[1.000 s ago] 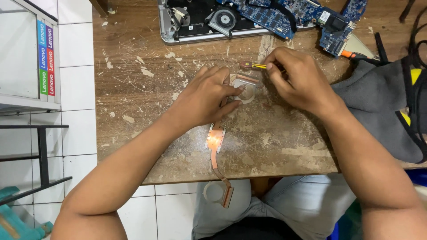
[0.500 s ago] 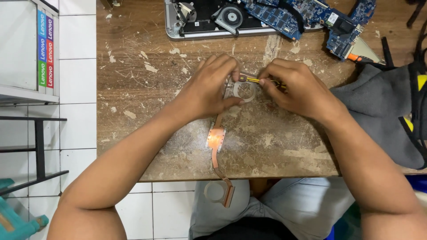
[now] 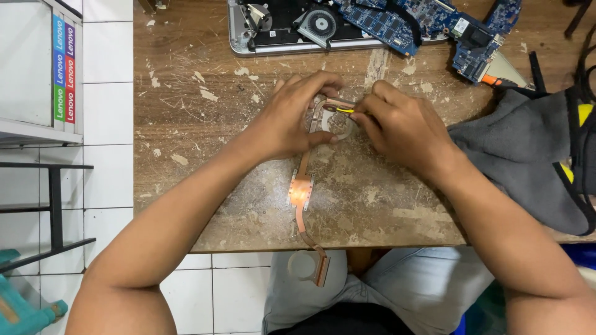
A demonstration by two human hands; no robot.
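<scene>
tool tip (image 3: 345,110): mostly hidden between the right hand (image 3: 403,127) and left hand (image 3: 292,118), kind not to be told | heat pipe (image 3: 303,192): upper end covered by fingers | opened laptop (image 3: 292,28): cut off by top edge | grey cloth (image 3: 521,155): cut off at right edge

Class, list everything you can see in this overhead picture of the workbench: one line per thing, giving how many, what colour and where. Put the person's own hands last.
Table: one, worn brown wood, fills the middle.
Copper heat pipe: one, copper, runs from the hands past the table's near edge.
Opened laptop: one, silver, with a grey fan, top edge.
Circuit board: one, blue, top right.
Cloth: one, grey, right side.
Shelf: one, white, far left.
Floor tiles: several, white, left of the table.
Small tool: one, yellow-tipped, between the hands.
Left hand: holds the pipe's upper end.
Right hand: grips the tool.
</scene>
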